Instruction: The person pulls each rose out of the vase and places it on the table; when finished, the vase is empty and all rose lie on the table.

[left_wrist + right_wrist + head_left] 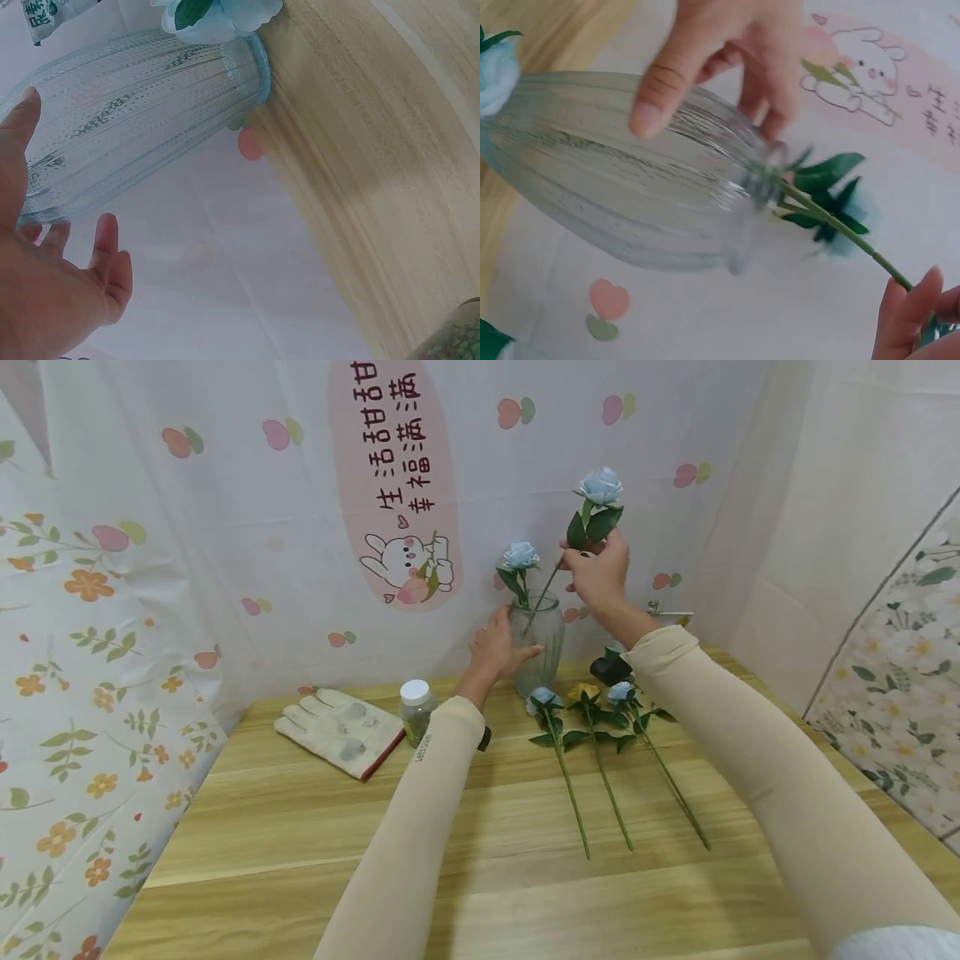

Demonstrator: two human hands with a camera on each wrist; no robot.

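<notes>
In the head view a clear ribbed glass vase (542, 647) stands at the back of the table, holding one light-blue artificial rose (521, 557). My left hand (495, 647) holds the vase's left side, thumb across the front and some fingers behind. The left wrist view shows the vase (142, 112) beside that hand (52, 285). My right hand (602, 568) pinches the stem of another blue rose (600, 487) just under its leaves. Its lower stem slants into the vase mouth. In the right wrist view the stem (847, 232) enters past the rim, which is blurred.
Two blue roses and a yellow rose (583, 691) lie on the table, stems toward me. To the left are a white-lidded jar (416, 706) and a work glove (341, 731). A black object (611, 668) sits near my right forearm. A printed cloth (285, 527) hangs behind.
</notes>
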